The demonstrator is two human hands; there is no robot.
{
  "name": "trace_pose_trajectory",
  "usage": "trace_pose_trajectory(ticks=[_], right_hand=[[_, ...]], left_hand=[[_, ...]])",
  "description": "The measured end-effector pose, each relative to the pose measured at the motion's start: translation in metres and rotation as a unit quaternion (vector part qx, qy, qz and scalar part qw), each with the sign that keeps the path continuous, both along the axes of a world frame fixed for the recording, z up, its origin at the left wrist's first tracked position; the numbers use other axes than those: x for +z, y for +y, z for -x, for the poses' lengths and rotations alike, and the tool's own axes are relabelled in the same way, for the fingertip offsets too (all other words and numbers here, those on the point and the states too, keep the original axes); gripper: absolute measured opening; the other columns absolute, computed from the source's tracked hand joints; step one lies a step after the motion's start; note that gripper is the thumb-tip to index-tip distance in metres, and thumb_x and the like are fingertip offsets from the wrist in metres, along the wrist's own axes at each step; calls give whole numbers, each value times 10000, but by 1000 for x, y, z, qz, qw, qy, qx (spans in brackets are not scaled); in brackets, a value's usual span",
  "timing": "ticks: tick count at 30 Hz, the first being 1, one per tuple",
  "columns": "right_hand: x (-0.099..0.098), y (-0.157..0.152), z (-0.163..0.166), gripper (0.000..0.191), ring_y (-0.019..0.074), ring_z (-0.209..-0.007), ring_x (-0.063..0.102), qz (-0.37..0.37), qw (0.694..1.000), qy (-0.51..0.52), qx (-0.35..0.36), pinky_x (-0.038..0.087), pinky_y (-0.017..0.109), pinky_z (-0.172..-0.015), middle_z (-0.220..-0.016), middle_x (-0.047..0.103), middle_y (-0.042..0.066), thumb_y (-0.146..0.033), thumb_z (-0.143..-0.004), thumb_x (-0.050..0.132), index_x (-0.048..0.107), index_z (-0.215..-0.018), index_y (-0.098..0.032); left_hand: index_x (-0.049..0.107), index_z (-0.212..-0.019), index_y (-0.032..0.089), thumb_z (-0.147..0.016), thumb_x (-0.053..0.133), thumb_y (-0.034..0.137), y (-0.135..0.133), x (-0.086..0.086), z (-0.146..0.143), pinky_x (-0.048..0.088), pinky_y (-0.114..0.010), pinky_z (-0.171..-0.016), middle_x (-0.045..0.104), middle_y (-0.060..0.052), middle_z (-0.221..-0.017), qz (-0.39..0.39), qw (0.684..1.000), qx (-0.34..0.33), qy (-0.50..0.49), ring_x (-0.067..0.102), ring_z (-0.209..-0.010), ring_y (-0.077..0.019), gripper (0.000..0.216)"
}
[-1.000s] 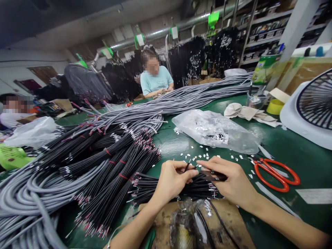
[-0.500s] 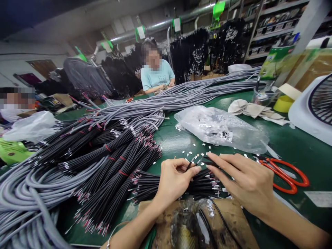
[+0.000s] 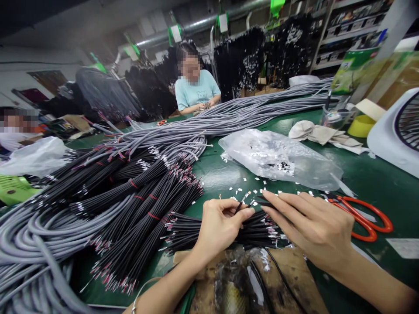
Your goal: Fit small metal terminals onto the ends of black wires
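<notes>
Black cable (image 3: 240, 206) pokes from the pinching left hand (image 3: 221, 222), the right hand (image 3: 314, 219) gripping, apparently, dark tweezers (image 3: 264, 202).

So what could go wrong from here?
The dark tool in the right hand points toward the left hand, so a slip might poke it. The small silvery pieces scattered beyond the hands could be knocked about or lost. The red-handled scissors lie close beside the right hand, which might catch them.

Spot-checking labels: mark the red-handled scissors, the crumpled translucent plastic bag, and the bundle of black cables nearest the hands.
Scissors (image 3: 371, 238): head view, red lower handle loop.
Plastic bag (image 3: 278, 159): head view, middle of its body.
Cable bundle (image 3: 257, 230): head view, black jackets, right half.
</notes>
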State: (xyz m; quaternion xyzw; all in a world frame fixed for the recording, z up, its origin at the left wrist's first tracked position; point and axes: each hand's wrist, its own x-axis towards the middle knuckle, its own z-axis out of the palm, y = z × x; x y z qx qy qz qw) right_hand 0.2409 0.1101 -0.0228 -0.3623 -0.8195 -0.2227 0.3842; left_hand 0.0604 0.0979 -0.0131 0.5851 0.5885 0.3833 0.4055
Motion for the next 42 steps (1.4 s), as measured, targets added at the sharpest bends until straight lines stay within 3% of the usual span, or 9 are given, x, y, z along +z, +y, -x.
trace_pose_trajectory(ticks=[27,42], right_hand=[[-1,-1,0,299,127,-610,533,-12,1000,-8,-4,349,270,-553,-786,693,-3,-225,-741,667,646,-1032,-159],[0,0,1,295,128,-606,528,-15,1000,-13,-2,329,276,-540,-772,696,2,-224,-739,667,650,-1027,-162]], left_hand=[[582,-578,97,-715,602,344,0,-1,-1,265,-213,-427,398,32,-462,-6,1000,3,31,371,-440,-78,283],[634,-645,91,-741,582,354,-2,0,-2,335,-191,-419,501,2,-492,7,1000,-8,10,446,-443,-87,284]])
